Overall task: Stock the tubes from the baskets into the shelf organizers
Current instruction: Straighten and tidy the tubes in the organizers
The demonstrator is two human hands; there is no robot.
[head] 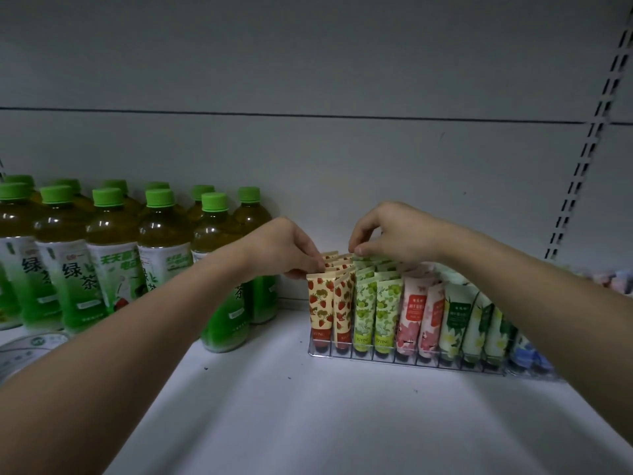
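The clear organizer point(404, 358) is sitting right of centre on the shelf point(274, 406), its lanes holding upright tubes; farther back, the left hand point(284, 248) is pinching the strawberry tubes point(330, 269), and the right hand point(394, 231) is pinching the green tubes point(370, 262); a careless tug risks toppling neighbouring rows; bottles point(113, 255) are standing far left

Both hands point(291, 250) point(390, 234) reach forward, fingers point(359, 250) curled.

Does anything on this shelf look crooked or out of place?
Mostly tidy. In the clear organizer, the second strawberry tube and the second pink tube lean sideways against their neighbours instead of standing straight. A few dark specks dot the shelf.
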